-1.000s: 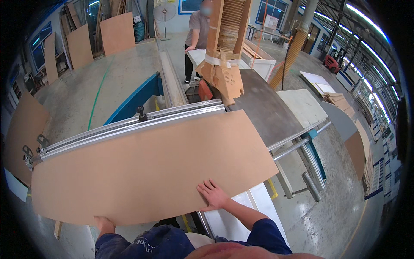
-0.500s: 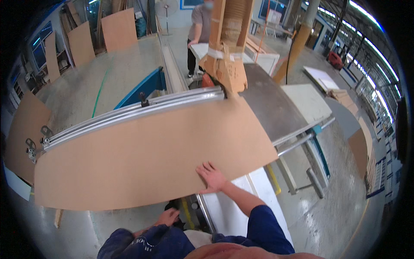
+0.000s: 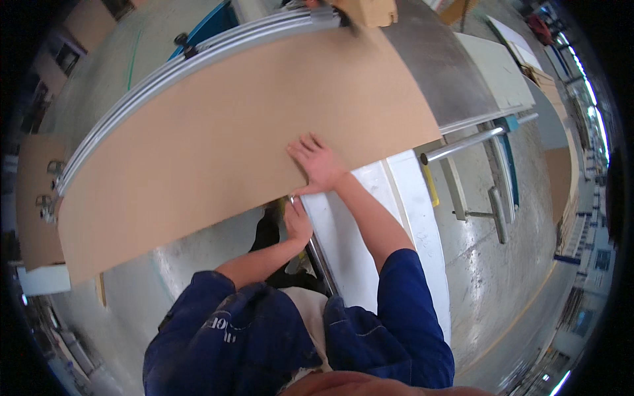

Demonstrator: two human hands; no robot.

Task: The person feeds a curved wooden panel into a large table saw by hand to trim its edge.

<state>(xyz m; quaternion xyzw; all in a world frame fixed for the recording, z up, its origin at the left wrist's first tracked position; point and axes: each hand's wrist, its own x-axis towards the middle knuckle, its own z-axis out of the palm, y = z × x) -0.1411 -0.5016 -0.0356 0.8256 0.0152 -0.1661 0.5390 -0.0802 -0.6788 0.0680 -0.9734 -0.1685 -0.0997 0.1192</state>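
Note:
A large brown board [image 3: 218, 152] lies flat across the sliding saw table, its far edge along a silver aluminium fence [image 3: 145, 89]. My right hand [image 3: 320, 165] rests palm down on the board near its front edge, fingers spread. Just below that edge my left hand [image 3: 298, 223] is closed beside the upper end of a metal rail [image 3: 321, 267]. A small shiny bit shows at its fingertips, but what it grips I cannot make out. To the right of the rail, a white panel surface [image 3: 360, 221] runs under the board.
A dark metal table top [image 3: 442, 79] lies beyond the board's right end, with a steel bar [image 3: 462, 144] sticking out below it. At the far left, clamp-like metal fittings [image 3: 46, 206] stand by the board's corner. A cardboard-wrapped part [image 3: 370, 12] hangs over the far edge.
My view has tipped downward, so the person at the back is out of sight. My left hand has risen from near my body to the board's front edge. My right hand stays on the board.

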